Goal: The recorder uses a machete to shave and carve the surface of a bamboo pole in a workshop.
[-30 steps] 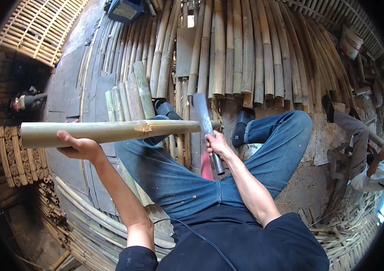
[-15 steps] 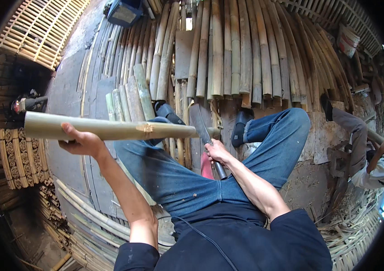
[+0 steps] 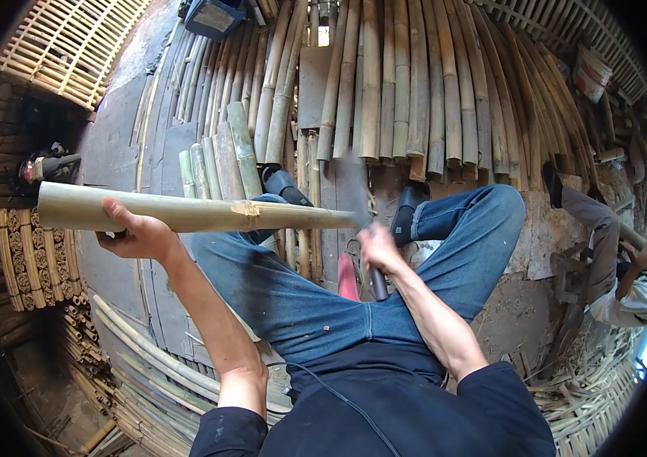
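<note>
A thick pale-green bamboo pole (image 3: 202,215) lies across in front of me above my legs, with a rough node right of its middle. My left hand (image 3: 137,228) grips it near its wide left end, thumb on top and fingers underneath. My right hand (image 3: 381,248) is closed round the dark handle of a machete (image 3: 355,186). Its blade, smeared by motion, points away from me at the pole's narrow right end. Whether the blade touches the bamboo I cannot tell. A pinkish-red object (image 3: 348,276) shows between my thighs, below the pole.
Many long bamboo poles (image 3: 403,84) lie side by side ahead, with short pieces (image 3: 221,164) left of them. Bundled sticks (image 3: 40,259) are stacked at the left. A blue container (image 3: 214,17) stands far left, a white bucket (image 3: 590,75) far right. Another person (image 3: 624,293) sits at the right.
My right hand has shifted slightly right and away from me, swinging the machete blade from a slant to nearly straight ahead. The pole's left end has risen slightly in the picture.
</note>
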The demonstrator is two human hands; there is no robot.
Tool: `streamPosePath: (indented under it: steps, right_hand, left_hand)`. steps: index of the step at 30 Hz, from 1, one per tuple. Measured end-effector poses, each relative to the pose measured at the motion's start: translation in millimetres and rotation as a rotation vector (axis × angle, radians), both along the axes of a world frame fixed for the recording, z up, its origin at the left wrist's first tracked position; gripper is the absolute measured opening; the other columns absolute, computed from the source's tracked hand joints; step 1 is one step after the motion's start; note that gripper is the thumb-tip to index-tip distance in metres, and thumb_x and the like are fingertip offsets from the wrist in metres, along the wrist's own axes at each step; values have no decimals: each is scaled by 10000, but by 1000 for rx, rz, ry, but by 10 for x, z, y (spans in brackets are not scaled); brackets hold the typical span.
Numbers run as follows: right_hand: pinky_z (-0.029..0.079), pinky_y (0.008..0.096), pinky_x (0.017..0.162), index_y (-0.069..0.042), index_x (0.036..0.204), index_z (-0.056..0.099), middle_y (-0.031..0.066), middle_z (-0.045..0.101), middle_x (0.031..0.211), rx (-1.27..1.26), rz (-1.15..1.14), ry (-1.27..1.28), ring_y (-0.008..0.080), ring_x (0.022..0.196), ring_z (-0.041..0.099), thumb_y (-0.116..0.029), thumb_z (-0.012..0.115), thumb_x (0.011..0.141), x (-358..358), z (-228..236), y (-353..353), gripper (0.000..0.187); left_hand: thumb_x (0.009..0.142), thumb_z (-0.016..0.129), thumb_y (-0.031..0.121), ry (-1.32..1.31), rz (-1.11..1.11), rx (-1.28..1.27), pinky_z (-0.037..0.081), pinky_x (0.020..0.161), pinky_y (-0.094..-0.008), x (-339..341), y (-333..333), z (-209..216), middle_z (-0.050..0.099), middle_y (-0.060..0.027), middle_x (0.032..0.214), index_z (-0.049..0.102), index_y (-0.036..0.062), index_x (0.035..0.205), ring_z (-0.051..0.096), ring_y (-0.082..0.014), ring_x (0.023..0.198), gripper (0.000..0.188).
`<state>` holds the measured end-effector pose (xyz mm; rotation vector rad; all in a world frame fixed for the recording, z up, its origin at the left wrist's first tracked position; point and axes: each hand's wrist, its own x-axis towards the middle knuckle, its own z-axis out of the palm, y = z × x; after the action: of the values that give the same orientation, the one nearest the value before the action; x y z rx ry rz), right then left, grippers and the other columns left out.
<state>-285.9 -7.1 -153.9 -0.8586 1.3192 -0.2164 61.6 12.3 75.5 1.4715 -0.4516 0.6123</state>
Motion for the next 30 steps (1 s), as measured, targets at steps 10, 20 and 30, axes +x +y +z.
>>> streamPosePath:
  steps: [10,20,30]
  right_hand:
    - [456,287,380,-86,1030,502,14,516,674,471,149,-163,100,449,492,-212,512,997,57,-268,26,130]
    - [432,309,414,-42,949,536,27,552,604,-269,104,76,118,453,542,-259,612,967,23,-59,-85,231]
    - [512,376,571,-18,908,588,139,656,677,-730,-176,20,269,630,688,-353,518,1027,-66,533,16,362]
  left_hand:
    - [792,838,370,77,13,-67,609,803,-382,-141,19,56,592,-271,1101,396,-142,1292,665,-301,893,841]
    - [968,578,469,10,-142,-153,579,687,-382,-505,374,175,575,-207,1021,436,-125,1185,653,-282,797,648]
    - [915,696,402,-83,-90,-106,613,690,-363,-884,56,236,550,-231,1070,213,-58,1335,655,-280,851,789]
